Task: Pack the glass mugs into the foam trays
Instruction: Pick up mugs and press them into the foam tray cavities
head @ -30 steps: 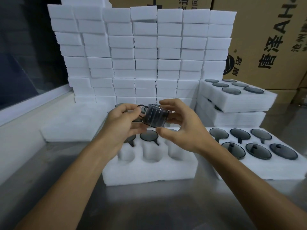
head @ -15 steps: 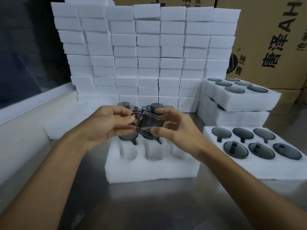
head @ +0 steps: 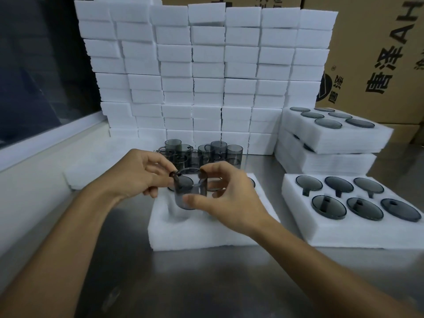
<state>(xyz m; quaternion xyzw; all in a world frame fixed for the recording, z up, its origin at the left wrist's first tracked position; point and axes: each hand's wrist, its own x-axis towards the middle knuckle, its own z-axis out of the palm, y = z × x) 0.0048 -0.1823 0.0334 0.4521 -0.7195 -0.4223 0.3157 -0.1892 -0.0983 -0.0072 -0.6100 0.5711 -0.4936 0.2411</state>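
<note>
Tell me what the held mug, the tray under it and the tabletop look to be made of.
Mug: smoky grey glass, or maybe clear plastic; fingers and tray show through its glossy wall.
Tray: white foam, matte, with a soft fibrous edge and moulded pockets.
Tabletop: likely stainless steel; grey brushed sheen with blurred reflections.

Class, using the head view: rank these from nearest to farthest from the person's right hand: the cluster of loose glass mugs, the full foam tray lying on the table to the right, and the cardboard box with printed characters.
From the right hand:
1. Cluster of loose glass mugs, just behind the hands.
2. Full foam tray, on the table to the right.
3. Cardboard box, far back right.
</note>
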